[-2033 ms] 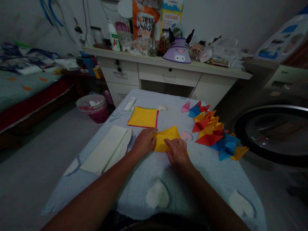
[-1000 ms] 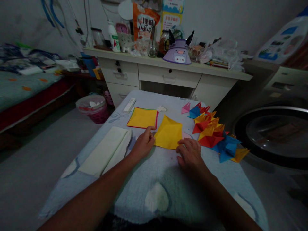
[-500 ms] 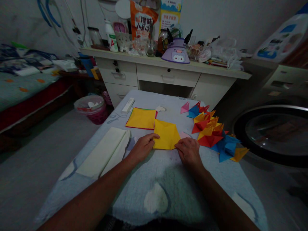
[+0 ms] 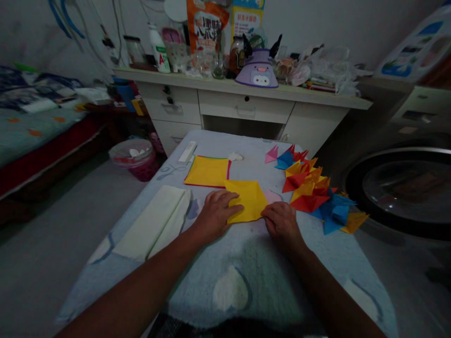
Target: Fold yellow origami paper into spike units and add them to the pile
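A yellow paper square [image 4: 251, 198] lies on the pale blue towel-covered table [image 4: 229, 263] in front of me. My left hand [image 4: 215, 215] rests on its left part with the fingers stretched flat over the paper. My right hand [image 4: 283, 224] is at the sheet's lower right corner, fingers curled and pinching its edge. A stack of coloured paper squares [image 4: 207, 171], yellow on top, lies just beyond the left hand.
A pile of folded red, yellow and blue paper pieces [image 4: 312, 190] lies right of the sheet. A folded white cloth [image 4: 155, 220] is at the left. Beyond stand a cluttered white desk [image 4: 246, 105], a pink bin [image 4: 134, 157], a bed at the left and a washing machine door [image 4: 398, 192].
The folded yellow piece was opened into a flat square and turned. My left hand slid onto its left part and my right hand came to its lower right corner.
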`<state>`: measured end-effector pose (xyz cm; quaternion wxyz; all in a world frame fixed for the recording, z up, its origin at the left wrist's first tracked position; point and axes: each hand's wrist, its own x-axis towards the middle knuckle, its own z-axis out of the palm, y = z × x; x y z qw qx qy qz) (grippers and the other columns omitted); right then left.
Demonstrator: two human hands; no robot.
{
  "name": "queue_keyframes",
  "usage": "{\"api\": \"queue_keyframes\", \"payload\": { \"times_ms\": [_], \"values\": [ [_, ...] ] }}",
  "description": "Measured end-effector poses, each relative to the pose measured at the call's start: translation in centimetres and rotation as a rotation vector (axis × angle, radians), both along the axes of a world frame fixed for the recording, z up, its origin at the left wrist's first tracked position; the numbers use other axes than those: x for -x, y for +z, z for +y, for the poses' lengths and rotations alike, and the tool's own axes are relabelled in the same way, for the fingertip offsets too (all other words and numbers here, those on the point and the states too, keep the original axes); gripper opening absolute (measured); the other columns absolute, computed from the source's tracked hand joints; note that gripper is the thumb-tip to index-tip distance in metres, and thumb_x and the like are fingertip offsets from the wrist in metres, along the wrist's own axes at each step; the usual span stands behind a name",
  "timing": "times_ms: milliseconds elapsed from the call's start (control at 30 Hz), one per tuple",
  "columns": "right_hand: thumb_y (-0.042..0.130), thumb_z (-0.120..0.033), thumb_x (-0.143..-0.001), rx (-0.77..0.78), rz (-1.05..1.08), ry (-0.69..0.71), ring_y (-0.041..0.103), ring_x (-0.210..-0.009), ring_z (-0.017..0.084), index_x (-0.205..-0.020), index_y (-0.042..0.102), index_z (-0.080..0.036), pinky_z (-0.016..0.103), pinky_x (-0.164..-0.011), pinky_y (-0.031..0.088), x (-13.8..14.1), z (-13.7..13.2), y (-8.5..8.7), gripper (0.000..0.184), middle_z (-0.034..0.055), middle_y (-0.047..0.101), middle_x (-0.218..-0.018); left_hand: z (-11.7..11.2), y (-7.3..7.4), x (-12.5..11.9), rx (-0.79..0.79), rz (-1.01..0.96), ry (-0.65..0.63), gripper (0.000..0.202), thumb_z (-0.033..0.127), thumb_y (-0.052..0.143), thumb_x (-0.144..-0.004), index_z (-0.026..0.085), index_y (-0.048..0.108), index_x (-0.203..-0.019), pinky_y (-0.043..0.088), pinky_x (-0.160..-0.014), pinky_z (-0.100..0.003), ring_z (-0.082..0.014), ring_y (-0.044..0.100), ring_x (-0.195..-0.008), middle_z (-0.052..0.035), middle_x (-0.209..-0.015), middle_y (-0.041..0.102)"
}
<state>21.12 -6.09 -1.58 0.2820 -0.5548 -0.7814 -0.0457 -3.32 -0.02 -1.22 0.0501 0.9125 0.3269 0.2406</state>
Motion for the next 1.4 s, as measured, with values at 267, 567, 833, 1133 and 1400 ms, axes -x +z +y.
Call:
{"api": "queue_keyframes", "payload": {
  "times_ms": [267,567,833,1133,1400],
  "values": [
    [0.061,-0.013,-0.082,0.037,-0.012,-0.027,0.051,-0.096,0.025,-0.094,0.072,-0.02,0.041,-0.087,0.033,0.3,-0.6,0.1,0.018,0.007,0.067,-0.094,-0.3,0.2,-0.9,-0.043,0.038,-0.144,0.019,0.022,0.053,-0.093,0.026,0.067,-0.105,0.029,-0.101,-0.043,-0.0213,0.055,-0.113,-0.0014,-0.107,0.072],
    [0.064,-0.02,-0.082,0.135,0.032,-0.129,0.049,-0.1,0.025,-0.082,0.074,-0.025,0.042,-0.087,0.032,-0.2,-0.6,-0.3,0.011,0.005,0.067,-0.096,-0.4,0.6,-0.4,0.101,0.094,-0.09,0.022,0.031,0.048,-0.095,0.02,0.067,-0.097,0.04,-0.08,-0.034,-0.0188,0.06,-0.086,-0.0047,-0.092,0.069],
    [0.064,-0.023,-0.079,0.3,0.108,-0.207,0.049,-0.102,0.026,-0.078,0.07,-0.023,0.042,-0.089,0.033,-0.4,-0.5,0.1,0.005,0.0051,0.064,-0.099,0.2,0.2,-0.9,0.298,-0.029,0.024,0.017,0.029,0.054,-0.09,0.016,0.063,-0.082,0.042,-0.076,-0.03,-0.0186,0.057,-0.085,-0.0055,-0.086,0.062],
    [0.063,-0.022,-0.079,0.344,0.128,-0.21,0.048,-0.106,0.027,-0.077,0.068,-0.022,0.044,-0.091,0.032,-0.5,-0.7,0.6,0.006,0.0055,0.062,-0.105,0.1,0.3,-0.8,0.247,0.03,0.059,0.027,0.036,0.055,-0.09,0.016,0.056,-0.072,0.037,-0.068,-0.031,-0.018,0.052,-0.075,-0.0038,-0.077,0.057],
    [0.061,-0.021,-0.078,0.34,0.118,-0.196,0.047,-0.109,0.027,-0.08,0.07,-0.024,0.044,-0.092,0.032,-0.8,-0.9,0.7,0.009,0.0055,0.06,-0.11,-0.3,0.5,-0.8,0.241,0.022,-0.079,0.024,0.04,0.055,-0.09,0.017,0.062,-0.082,0.037,-0.073,-0.031,-0.0182,0.055,-0.081,-0.0041,-0.083,0.06]
  ]
}}
